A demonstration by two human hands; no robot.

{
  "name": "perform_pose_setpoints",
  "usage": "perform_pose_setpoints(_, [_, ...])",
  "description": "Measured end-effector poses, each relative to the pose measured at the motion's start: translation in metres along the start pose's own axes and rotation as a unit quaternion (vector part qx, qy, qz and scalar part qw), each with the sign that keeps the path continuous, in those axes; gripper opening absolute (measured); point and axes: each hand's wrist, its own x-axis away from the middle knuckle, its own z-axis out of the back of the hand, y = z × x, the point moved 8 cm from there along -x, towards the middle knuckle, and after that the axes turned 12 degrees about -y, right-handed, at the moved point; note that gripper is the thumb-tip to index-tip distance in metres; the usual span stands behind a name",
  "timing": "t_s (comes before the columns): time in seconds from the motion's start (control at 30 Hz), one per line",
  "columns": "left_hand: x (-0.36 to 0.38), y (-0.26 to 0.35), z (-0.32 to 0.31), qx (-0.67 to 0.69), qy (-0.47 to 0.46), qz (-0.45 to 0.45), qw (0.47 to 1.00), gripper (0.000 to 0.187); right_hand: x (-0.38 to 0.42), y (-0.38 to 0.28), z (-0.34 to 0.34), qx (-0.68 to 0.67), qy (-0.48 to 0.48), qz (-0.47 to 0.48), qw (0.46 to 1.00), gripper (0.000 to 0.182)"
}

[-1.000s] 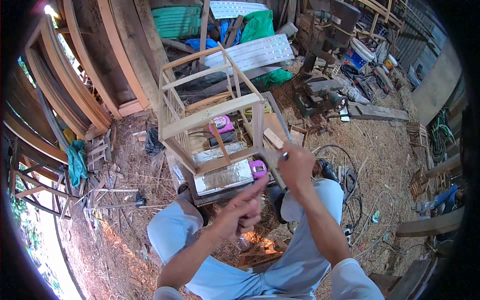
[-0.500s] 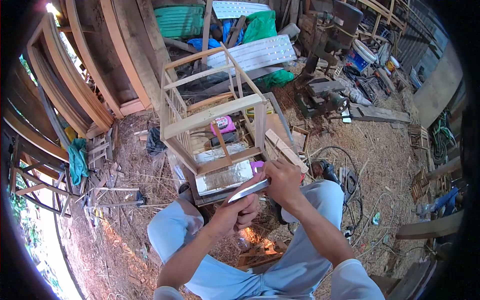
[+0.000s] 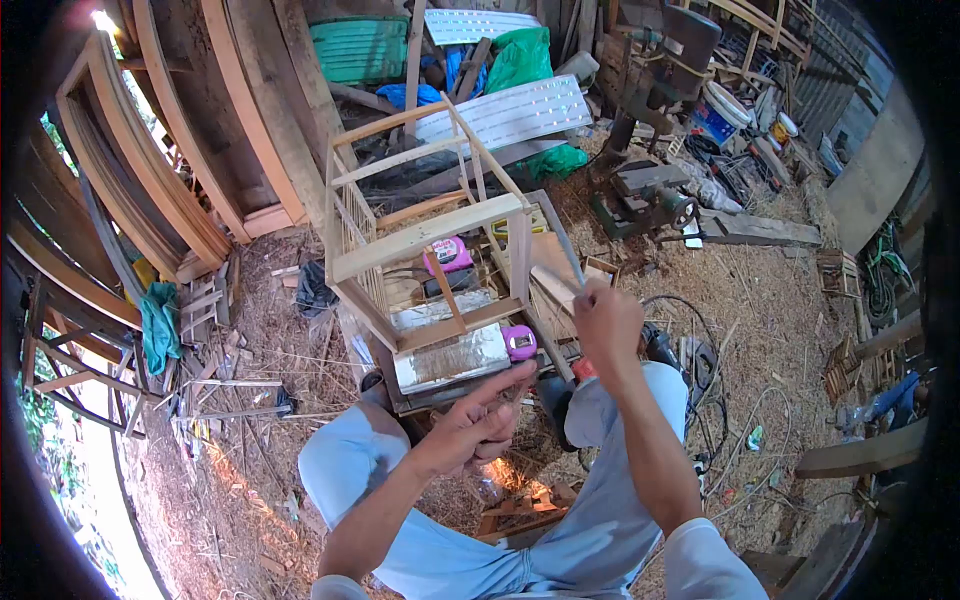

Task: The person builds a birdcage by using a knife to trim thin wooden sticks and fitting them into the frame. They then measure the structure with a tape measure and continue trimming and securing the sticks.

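Observation:
My left hand (image 3: 472, 430) is over the gap between my knees, its index finger stretched out and its other fingers curled in. What it pinches, if anything, is too small to make out. My right hand (image 3: 608, 325) is raised to the right in a closed grip, slightly blurred, on a knife whose blade hardly shows. Beyond my hands stands a pale wooden frame (image 3: 430, 237) with slatted sides. At its foot is a white block with a worn brown face (image 3: 450, 360), beside a purple tape measure (image 3: 520, 342).
A pink tape measure (image 3: 448, 253) lies inside the frame. To the right are a dark power tool with a cable (image 3: 658, 345) and a machine on a stand (image 3: 640, 200). Curved wooden frames (image 3: 155, 150) lean at the left. Shavings (image 3: 760, 320) cover the floor.
My right hand has moved up and right, away from my left hand, taking the knife along. The purple tape measure now shows fully. My left hand has barely moved.

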Motion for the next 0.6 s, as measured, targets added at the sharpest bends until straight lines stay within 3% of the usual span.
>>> perform_pose_setpoints(0.03, [-0.001,-0.001,0.000,-0.009,0.004,0.003,1.000,0.051,-0.001,0.005,0.007,0.001,0.004,0.001,1.000,0.013])
perform_pose_setpoints(0.07, [-0.003,0.004,0.003,0.011,0.015,-0.004,1.000,0.038,-0.004,0.013,0.007,-0.067,-0.043,-0.011,0.997,0.012])
perform_pose_setpoints(0.1, [-0.005,0.005,0.007,0.009,0.014,-0.012,1.000,0.038,-0.006,0.017,0.005,-0.134,-0.092,-0.018,0.986,0.017])
perform_pose_setpoints(0.13, [-0.004,0.004,0.021,0.011,0.062,-0.008,0.998,0.030,-0.003,0.015,-0.010,-0.289,-0.129,0.014,0.948,0.028])
perform_pose_setpoints(0.17, [0.000,0.004,0.033,0.016,0.110,-0.003,0.994,0.022,0.001,0.016,-0.015,-0.288,-0.132,0.021,0.948,0.028])
perform_pose_setpoints(0.23, [0.001,0.015,0.035,0.014,0.131,-0.001,0.991,0.016,0.019,-0.002,-0.038,-0.568,-0.288,-0.027,0.771,0.034])
perform_pose_setpoints(0.33, [0.006,0.014,0.052,-0.021,0.186,0.012,0.982,0.015,0.032,-0.037,-0.022,-0.589,-0.299,0.046,0.750,0.028])
perform_pose_setpoints(0.37, [0.009,0.028,0.056,-0.167,0.215,-0.037,0.961,0.013,0.035,-0.049,-0.014,-0.595,-0.286,0.089,0.746,0.028])
perform_pose_setpoints(0.4, [0.013,0.045,0.053,-0.308,0.240,-0.083,0.917,0.013,0.039,-0.059,-0.008,-0.635,-0.283,0.067,0.715,0.025])
perform_pose_setpoints(0.43, [0.014,0.047,0.053,-0.306,0.241,-0.084,0.917,0.013,0.038,-0.059,-0.005,-0.634,-0.286,0.067,0.715,0.025])
perform_pose_setpoints(0.5, [0.022,0.059,0.047,-0.467,0.288,-0.039,0.835,0.012,0.054,-0.056,-0.025,-0.639,-0.408,-0.026,0.651,0.028])
perform_pose_setpoints(0.53, [0.022,0.058,0.048,-0.464,0.283,-0.032,0.839,0.012,0.059,-0.060,-0.029,-0.672,-0.433,-0.053,0.598,0.032])
perform_pose_setpoints(0.6, [0.017,0.059,0.037,-0.578,0.242,-0.031,0.779,0.012,0.062,-0.071,-0.035,-0.646,-0.481,-0.020,0.592,0.032])
